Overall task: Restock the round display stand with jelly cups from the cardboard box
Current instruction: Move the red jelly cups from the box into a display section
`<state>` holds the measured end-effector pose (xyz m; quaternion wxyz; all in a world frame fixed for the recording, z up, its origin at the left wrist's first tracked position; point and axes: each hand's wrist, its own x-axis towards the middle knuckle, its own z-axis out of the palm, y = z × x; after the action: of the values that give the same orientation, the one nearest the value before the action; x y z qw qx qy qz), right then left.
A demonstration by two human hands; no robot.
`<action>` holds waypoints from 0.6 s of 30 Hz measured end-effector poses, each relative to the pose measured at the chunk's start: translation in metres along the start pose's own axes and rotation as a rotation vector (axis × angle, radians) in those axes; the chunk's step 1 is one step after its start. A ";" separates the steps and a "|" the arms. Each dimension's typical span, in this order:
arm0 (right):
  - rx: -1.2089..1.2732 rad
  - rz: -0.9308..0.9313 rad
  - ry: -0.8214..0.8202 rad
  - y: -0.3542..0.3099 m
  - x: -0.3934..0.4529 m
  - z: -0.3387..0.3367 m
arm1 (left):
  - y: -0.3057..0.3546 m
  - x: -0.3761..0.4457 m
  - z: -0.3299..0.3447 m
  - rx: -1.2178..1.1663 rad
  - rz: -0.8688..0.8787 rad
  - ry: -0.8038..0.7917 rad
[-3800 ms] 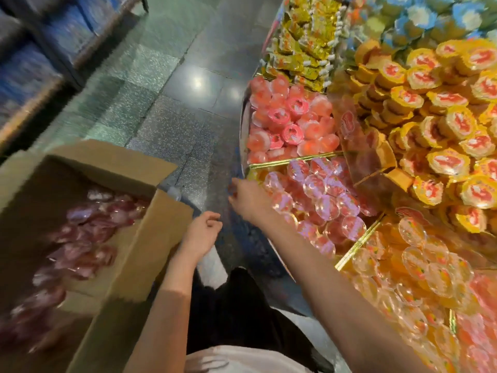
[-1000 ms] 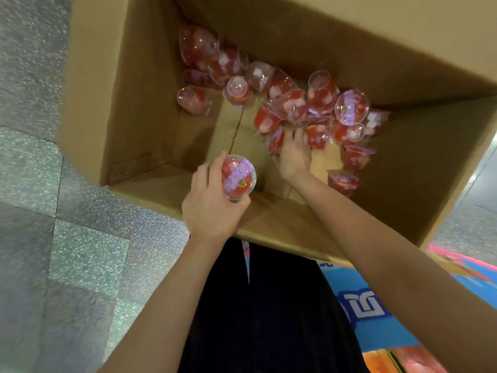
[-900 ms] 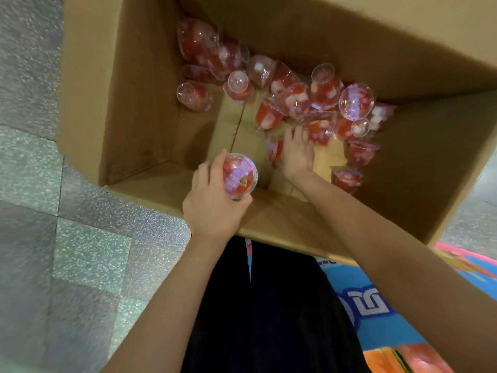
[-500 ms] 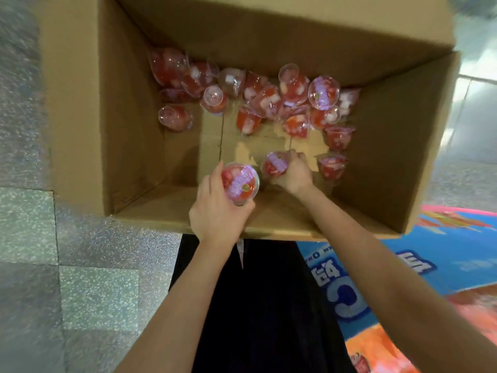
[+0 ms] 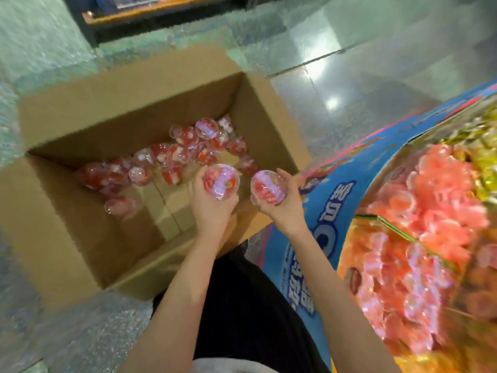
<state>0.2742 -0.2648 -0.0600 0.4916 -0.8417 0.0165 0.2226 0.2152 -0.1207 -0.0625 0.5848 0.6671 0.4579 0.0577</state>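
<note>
Both hands have come up out of the cardboard box since half a second ago, when the right hand was still down among the cups on the box floor; the view has also swung so that the round display stand now fills the right side. The left hand grips a red jelly cup from below, fingers curled round it, its clear lid facing up. The right hand grips a second jelly cup the same way, just beside the first. Both cups are held above the box's near right corner, close to the stand's blue printed wall. More red jelly cups lie loose along the far side of the box floor. Blurred pink cups fill the stand's compartments, split by a thin green-gold divider. The box sits on a speckled tile floor.
</note>
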 end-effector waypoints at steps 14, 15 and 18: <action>0.087 0.112 0.688 0.078 -0.134 -0.188 | 0.038 -0.170 0.153 0.110 0.330 -0.609; 0.069 0.130 0.720 0.086 -0.140 -0.200 | 0.039 -0.185 0.162 0.108 0.332 -0.653; 0.020 0.124 0.753 0.110 -0.149 -0.233 | 0.033 -0.215 0.185 0.146 0.389 -0.704</action>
<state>0.1969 -0.5443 0.0055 0.4451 -0.8571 0.2489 -0.0731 0.2233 -0.3978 0.0061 0.6351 0.7600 0.0979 -0.0971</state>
